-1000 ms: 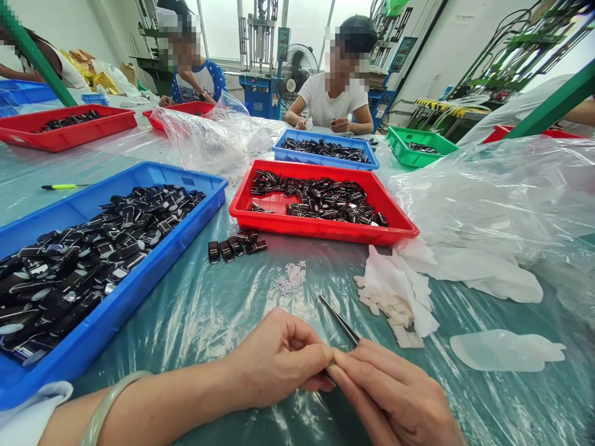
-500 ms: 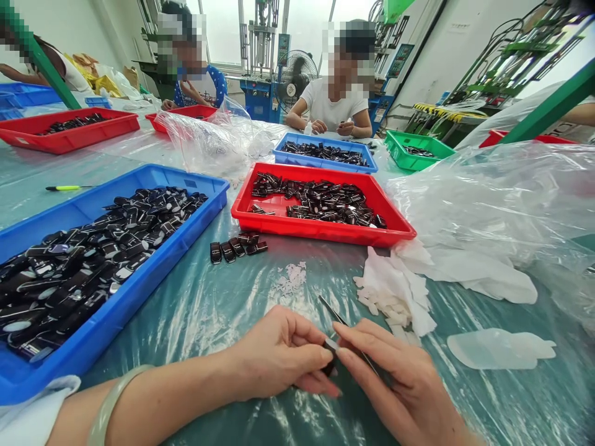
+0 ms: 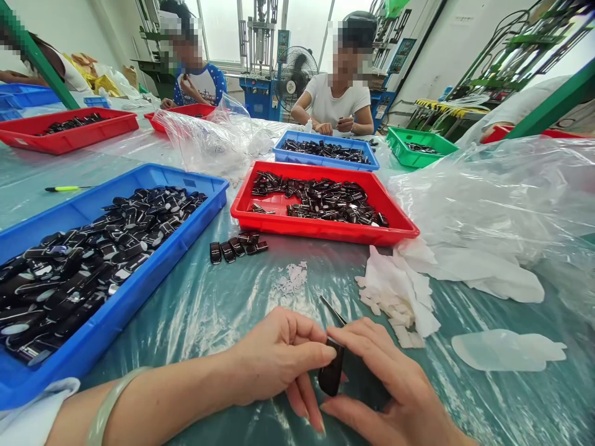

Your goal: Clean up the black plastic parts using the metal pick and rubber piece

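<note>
I see my left hand (image 3: 279,362) and right hand (image 3: 393,387), grip clamped on a small glossy black plastic shell (image 3: 331,376); likely light and slippery, best pinched by its edges.

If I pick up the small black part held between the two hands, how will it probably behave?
The part looks glossy, so it may slip when gripped. It is small next to the left hand and right hand that hold it, so it is probably light. Similar pieces lie flat beside the red tray, so it seems unlikely to roll.
</note>
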Demonstrator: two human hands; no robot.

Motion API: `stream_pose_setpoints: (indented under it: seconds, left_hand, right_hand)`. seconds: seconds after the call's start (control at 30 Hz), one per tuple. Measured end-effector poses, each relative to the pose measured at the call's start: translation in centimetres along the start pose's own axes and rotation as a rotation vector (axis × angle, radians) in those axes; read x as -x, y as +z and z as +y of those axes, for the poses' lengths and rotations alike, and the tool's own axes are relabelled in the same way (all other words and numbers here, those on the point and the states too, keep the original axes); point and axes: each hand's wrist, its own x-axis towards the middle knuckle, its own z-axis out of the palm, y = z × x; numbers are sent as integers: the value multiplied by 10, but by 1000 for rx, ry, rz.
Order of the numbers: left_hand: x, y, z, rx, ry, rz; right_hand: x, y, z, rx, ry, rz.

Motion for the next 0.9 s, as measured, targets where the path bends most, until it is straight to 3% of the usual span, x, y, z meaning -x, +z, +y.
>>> stream_pose_setpoints:
  seconds: [0.63, 0.9]
  left_hand:
    - [-1, -4, -4, 77, 6, -119]
    - [-1, -4, -5, 60, 22, -94]
  right_hand:
    - [-1, 1, 8, -57, -7, 34]
    - [0, 3, 9, -30, -46, 10]
